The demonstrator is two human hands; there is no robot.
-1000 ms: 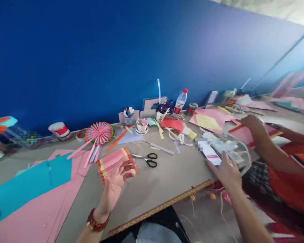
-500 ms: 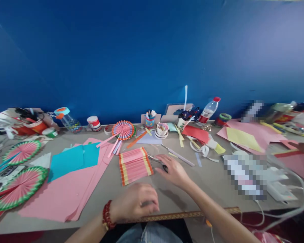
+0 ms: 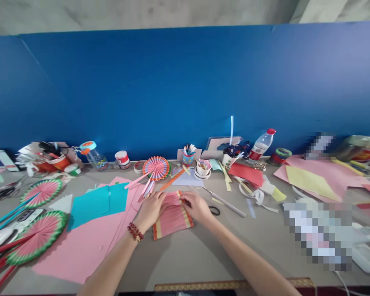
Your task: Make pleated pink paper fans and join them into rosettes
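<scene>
A pleated pink paper [image 3: 172,220] with orange and yellow edges lies on the grey table [image 3: 203,255] in front of me. My left hand [image 3: 152,209] grips its left side, fingers curled over the far corner. My right hand [image 3: 196,207] pinches its right top corner. Black-handled scissors [image 3: 215,211] lie just right of my right hand, partly hidden by it. A finished round paper fan [image 3: 156,168] with pink sticks sits behind the pleated paper.
Pink sheets [image 3: 89,242] and a teal sheet [image 3: 98,201] lie at left, beside green-rimmed round fans [image 3: 37,234]. Cups, a water bottle [image 3: 260,146], tape rolls and paper strips line the blue wall. More pink and yellow paper [image 3: 311,181] lies at right.
Both hands moved forward onto the pleated paper; the right hand left the scissors and the left hand rose from the table's near edge. The camera view tilted up.
</scene>
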